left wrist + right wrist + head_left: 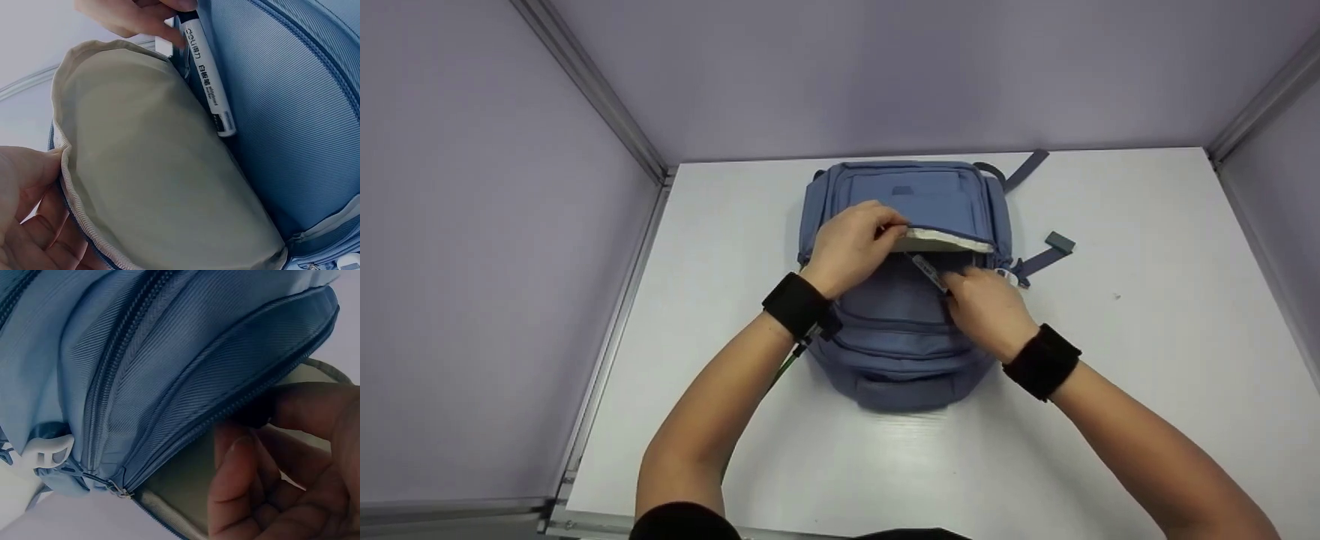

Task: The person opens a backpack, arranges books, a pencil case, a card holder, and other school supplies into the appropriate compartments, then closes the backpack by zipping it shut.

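A blue backpack (915,345) lies on the white table with its front pocket unzipped. My left hand (855,244) pinches the edge of the pocket flap (129,140) and holds it away, baring the pale lining. Between the thumb and fingers of my right hand (994,311) is a white whiteboard marker (208,79), gripped at its black cap end. The marker slants into the pocket opening, its other end beside the lining in the left wrist view. In the right wrist view only a dark bit of the cap (256,413) shows; the zipper edge hides the rest.
Straps (1042,260) trail from the backpack's right side, one ending in a dark green tab (1060,241). A white buckle (53,451) hangs near the zipper pull (121,491). Pale panels (885,82) with metal framing enclose the table (1147,375).
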